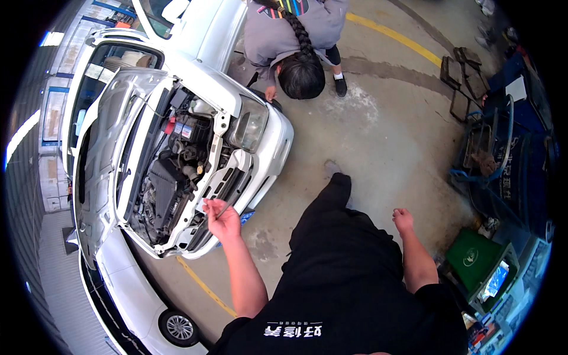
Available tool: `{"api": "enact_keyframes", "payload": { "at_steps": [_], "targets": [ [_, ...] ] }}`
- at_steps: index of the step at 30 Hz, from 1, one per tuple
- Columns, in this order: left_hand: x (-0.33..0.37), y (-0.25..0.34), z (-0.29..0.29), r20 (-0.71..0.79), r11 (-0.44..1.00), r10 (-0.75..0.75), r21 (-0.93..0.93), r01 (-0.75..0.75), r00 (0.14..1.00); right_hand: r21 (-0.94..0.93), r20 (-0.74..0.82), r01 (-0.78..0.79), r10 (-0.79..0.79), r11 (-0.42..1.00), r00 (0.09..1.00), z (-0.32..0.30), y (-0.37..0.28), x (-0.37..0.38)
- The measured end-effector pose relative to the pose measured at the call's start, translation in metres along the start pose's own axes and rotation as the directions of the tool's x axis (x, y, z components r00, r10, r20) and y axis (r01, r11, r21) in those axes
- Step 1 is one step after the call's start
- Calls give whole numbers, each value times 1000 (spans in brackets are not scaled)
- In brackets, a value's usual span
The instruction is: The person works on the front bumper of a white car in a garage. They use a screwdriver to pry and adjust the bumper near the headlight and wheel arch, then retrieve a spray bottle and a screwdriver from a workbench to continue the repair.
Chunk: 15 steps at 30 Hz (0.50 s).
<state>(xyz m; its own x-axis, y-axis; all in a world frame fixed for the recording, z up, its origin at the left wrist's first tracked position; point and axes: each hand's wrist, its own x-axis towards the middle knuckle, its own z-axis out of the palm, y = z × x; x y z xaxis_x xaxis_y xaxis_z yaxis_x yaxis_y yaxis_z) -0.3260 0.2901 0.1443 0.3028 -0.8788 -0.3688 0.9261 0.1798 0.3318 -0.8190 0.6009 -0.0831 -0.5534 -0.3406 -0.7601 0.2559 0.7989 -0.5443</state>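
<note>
My left hand is raised in front of the white car's front bumper, fingers pinched on a thin rod-like tool that I can barely make out. The car's bonnet stands open, showing the engine bay. My right hand hangs loosely closed over the concrete floor, holding nothing, well to the right of the car. My black-trousered leg steps forward between the two hands.
Another person in a grey top with a long braid bends down beside the car's front corner. A blue equipment cart and a green box stand at the right. Dark floor mats lie far right. Yellow floor lines run under the car.
</note>
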Motion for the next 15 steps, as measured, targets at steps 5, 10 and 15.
{"api": "enact_keyframes", "payload": {
  "at_steps": [5, 10, 15],
  "targets": [
    [25, -12, -6, -35, 995, 3, 105, 1, 999, -73, 8, 5, -4, 997, 1000, -11, -44, 15],
    [62, -64, -21, -187, 950, 10, 309, 49, 982, -74, -4, 39, -39, 997, 999, -44, -93, 53],
    [75, -143, -31, -315, 913, 55, 399, 80, 947, -21, -15, 96, -97, 995, 995, -74, -171, 76]
  ]
}}
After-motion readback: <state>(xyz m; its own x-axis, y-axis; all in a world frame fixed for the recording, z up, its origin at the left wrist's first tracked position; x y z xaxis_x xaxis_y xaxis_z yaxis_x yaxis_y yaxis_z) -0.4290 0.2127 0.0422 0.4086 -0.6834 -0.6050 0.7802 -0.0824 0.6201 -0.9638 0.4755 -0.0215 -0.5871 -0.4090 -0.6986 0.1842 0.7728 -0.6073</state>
